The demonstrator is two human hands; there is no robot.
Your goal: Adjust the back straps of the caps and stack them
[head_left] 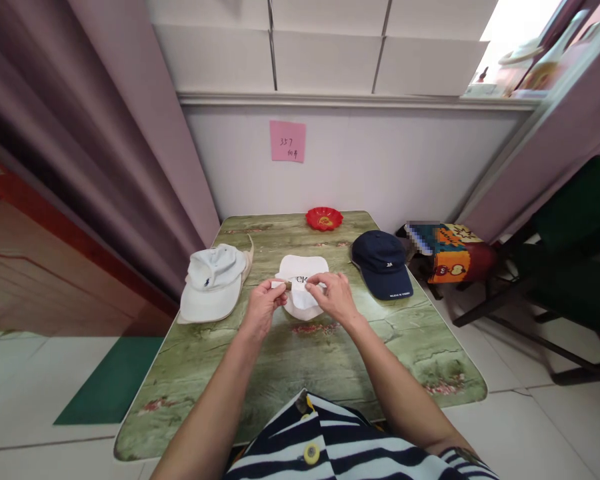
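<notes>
A white cap with dark "CK" lettering lies at the middle of the table between my hands. My left hand is closed in a pinch on a white strap beside a small brownish buckle. The fingers of my right hand pinch the white fabric on the cap's right side, partly covering the lettering. To the left rests another white cap with a small dark logo, its tan strap sticking up behind. A navy cap sits to the right, brim toward me.
The green wood-patterned table stands against a white wall. A red scalloped dish is near its back edge, below a pink note. A cloth-covered stool and a dark chair stand to the right; a purple curtain hangs left.
</notes>
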